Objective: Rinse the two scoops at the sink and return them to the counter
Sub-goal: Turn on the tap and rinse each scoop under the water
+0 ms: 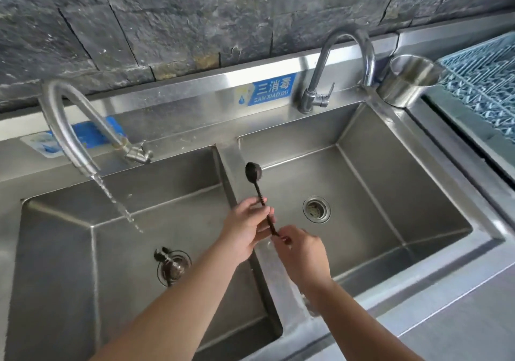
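A dark long-handled scoop (253, 171) stands nearly upright over the divider between the two steel sink basins, bowl end up. My left hand (245, 228) grips the middle of its handle. My right hand (302, 252) pinches the handle's lower end. A second dark scoop (164, 257) lies at the drain of the left basin (69, 249). The left faucet (69, 126) runs a stream of water into that basin, well left of both hands.
The right basin (390, 193) has a round drain (316, 209) and a second faucet (345, 62), not running. A steel cup (409, 80) stands at the back right corner. A blue rack (485, 82) lies at the far right. Grey counter (459, 327) runs along the front right.
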The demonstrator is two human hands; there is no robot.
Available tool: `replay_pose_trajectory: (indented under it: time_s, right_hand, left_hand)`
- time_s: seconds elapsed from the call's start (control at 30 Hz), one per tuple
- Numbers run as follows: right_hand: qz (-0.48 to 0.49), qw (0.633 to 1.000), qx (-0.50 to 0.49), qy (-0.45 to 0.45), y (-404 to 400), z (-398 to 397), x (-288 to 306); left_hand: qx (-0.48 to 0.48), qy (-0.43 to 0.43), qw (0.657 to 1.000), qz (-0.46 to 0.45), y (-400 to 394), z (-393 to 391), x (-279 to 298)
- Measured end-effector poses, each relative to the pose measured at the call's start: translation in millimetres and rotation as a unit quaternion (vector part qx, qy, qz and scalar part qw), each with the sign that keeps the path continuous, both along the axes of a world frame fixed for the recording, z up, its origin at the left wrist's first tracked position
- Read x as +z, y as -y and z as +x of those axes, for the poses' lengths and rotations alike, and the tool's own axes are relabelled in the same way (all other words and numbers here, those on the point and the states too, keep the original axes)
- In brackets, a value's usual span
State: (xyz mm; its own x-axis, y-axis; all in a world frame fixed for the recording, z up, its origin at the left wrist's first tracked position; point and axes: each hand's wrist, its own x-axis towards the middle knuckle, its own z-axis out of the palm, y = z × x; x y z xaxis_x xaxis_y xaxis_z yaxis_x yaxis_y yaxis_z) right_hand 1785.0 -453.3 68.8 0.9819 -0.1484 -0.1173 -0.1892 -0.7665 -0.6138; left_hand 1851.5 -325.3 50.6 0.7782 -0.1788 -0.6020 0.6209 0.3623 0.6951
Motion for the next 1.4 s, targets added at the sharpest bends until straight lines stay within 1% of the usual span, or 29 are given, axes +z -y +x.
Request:
replay_pose_trajectory:
  time_s: [0.13, 0.3, 0.43, 0.53, 0.63, 0.7, 0.77, 0.87, 1.07, 1.13, 1.17, 1.2, 1.23, 1.3, 1.33, 1.37, 1.4]
  right_hand:
    - [0.06, 0.989, -0.086, -0.101, 52, 31, -34]
    - [0.109, 0.959, -0.174, -0.194, 110, 65, -98]
    - [0.113, 0.928, -0.252, -0.251, 140, 69, -158]
    - [0.118, 0.901, -0.289, -0.301, 151, 72, -203]
    - [0.117, 0.865, -0.323, -0.366, 157, 75, -239]
    - [0.14, 0.836, -0.347, -0.401, 158, 76, -254]
    - [0.182, 0.805, -0.379, -0.418, 156, 76, -264]
    - [0.236, 0.774, -0.405, -0.426, 154, 75, -273]
    - [0.282, 0.749, -0.426, -0.422, 161, 81, -278]
    - [0.272, 0.755, -0.418, -0.425, 164, 83, -265]
    - [0.264, 0.768, -0.404, -0.422, 163, 84, -254]
    - [0.242, 0.788, -0.382, -0.418, 162, 87, -242]
    - [0.223, 0.815, -0.362, -0.395, 160, 89, -231]
    - [0.219, 0.867, -0.31, -0.321, 148, 89, -195]
    - [0.184, 0.899, -0.271, -0.292, 142, 87, -178]
    - [0.122, 0.932, -0.211, -0.269, 137, 84, -161]
    - [0.059, 0.955, -0.15, -0.25, 130, 79, -144]
  left_hand:
    - [-0.078, 0.002, 0.994, 0.078, 70, 26, -21]
    - [-0.144, -0.03, 0.973, 0.179, 146, 45, -88]
    - [-0.224, -0.06, 0.933, 0.274, 188, 45, -154]
    - [-0.25, -0.091, 0.917, 0.296, 207, 44, -198]
    - [-0.28, -0.088, 0.887, 0.355, 213, 41, -233]
    - [-0.302, -0.089, 0.866, 0.388, 214, 38, -247]
    - [-0.304, -0.093, 0.856, 0.407, 213, 34, -257]
    - [-0.31, -0.096, 0.844, 0.428, 213, 30, -263]
    - [-0.326, -0.107, 0.823, 0.454, 212, 27, -261]
    - [-0.343, -0.089, 0.811, 0.466, 209, 32, -250]
    - [-0.346, -0.075, 0.807, 0.472, 208, 34, -241]
    - [-0.346, -0.062, 0.807, 0.474, 207, 39, -229]
    - [-0.349, -0.048, 0.808, 0.472, 206, 43, -215]
    - [-0.367, 0.007, 0.792, 0.488, 196, 49, -181]
    - [-0.374, 0.049, 0.778, 0.502, 185, 50, -160]
    - [-0.374, 0.101, 0.766, 0.513, 171, 48, -141]
    - [-0.372, 0.161, 0.747, 0.527, 154, 44, -122]
